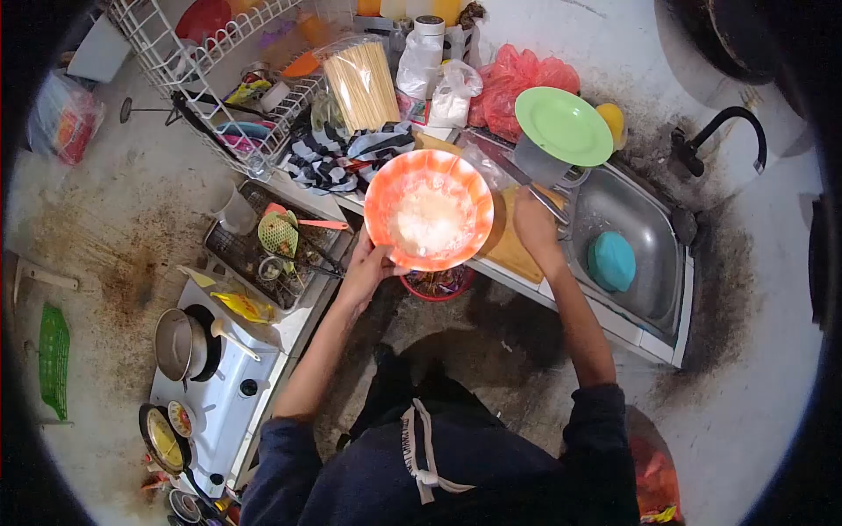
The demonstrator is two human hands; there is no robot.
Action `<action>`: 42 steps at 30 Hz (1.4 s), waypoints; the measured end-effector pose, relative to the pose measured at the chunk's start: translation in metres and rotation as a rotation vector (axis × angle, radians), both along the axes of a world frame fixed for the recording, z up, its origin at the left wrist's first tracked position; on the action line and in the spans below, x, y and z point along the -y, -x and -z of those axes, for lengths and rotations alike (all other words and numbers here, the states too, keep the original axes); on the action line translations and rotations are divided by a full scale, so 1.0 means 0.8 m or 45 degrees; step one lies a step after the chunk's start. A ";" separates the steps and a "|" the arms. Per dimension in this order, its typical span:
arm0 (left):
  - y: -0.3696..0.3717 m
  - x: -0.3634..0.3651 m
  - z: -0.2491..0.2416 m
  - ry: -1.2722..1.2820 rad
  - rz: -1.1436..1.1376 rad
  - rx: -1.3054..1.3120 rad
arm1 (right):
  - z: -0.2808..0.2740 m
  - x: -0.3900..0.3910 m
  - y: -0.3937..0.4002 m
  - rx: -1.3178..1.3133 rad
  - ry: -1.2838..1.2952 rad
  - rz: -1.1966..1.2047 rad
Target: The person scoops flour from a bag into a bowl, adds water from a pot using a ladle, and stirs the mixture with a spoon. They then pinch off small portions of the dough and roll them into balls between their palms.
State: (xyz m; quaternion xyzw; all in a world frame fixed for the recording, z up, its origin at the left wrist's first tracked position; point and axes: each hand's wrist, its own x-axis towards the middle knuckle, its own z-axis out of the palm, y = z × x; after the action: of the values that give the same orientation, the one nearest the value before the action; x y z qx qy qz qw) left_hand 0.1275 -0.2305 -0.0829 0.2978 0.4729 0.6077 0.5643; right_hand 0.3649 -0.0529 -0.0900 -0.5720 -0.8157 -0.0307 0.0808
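Observation:
An orange-and-white bowl [382, 203] with pale, whitish contents [428, 219] is held above the floor gap at the counter's edge. My left hand [364, 273] grips its lower left rim, thumb over the edge. My right hand [535, 223] is over the wooden cutting board [510, 250], its fingers curled and partly hidden. Beside those fingers runs a shiny metal utensil [551, 207], and a long knife [498, 158] lies just beyond. What the right hand holds, if anything, I cannot make out.
At right, the sink [645, 215] holds a turquoise bowl [612, 261] below a black faucet [721, 131]. A green plate [564, 125] rests on a container behind the board. Left are a dish rack [197, 96], a checkered cloth [329, 158] and a stove [215, 386] with pans.

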 end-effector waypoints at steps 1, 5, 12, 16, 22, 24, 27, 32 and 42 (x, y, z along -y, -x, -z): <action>0.000 -0.012 0.003 -0.014 0.020 -0.007 | -0.015 0.001 -0.007 0.000 0.002 -0.007; 0.008 -0.050 0.010 -0.021 0.030 0.062 | -0.100 0.010 -0.033 -0.531 -0.037 -0.081; 0.039 -0.106 0.051 -0.225 -0.282 -0.680 | -0.149 -0.010 0.027 -0.088 0.145 -0.514; 0.030 -0.123 0.053 -0.326 -0.444 -0.725 | -0.128 -0.035 0.101 0.532 0.137 -0.545; 0.017 -0.125 0.029 -0.203 -0.381 -0.117 | -0.121 -0.057 0.132 0.591 0.349 -0.867; 0.016 -0.126 0.028 -0.180 -0.397 -0.122 | -0.122 -0.058 0.126 0.602 0.326 -1.147; 0.015 -0.125 0.024 -0.159 -0.378 -0.085 | -0.129 -0.051 0.111 0.579 0.270 -1.366; 0.006 -0.126 0.016 -0.131 -0.393 -0.195 | -0.160 -0.057 0.072 0.438 0.133 -1.411; 0.006 -0.130 0.032 -0.140 -0.422 -0.217 | -0.103 -0.059 0.102 0.304 0.081 -1.293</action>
State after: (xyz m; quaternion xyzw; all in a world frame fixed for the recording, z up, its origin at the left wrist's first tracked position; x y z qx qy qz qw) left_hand 0.1226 -0.1262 -0.1086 0.2967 0.5276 0.6899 0.3970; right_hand 0.2829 -0.0057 -0.0074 -0.0990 -0.9944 -0.0280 -0.0256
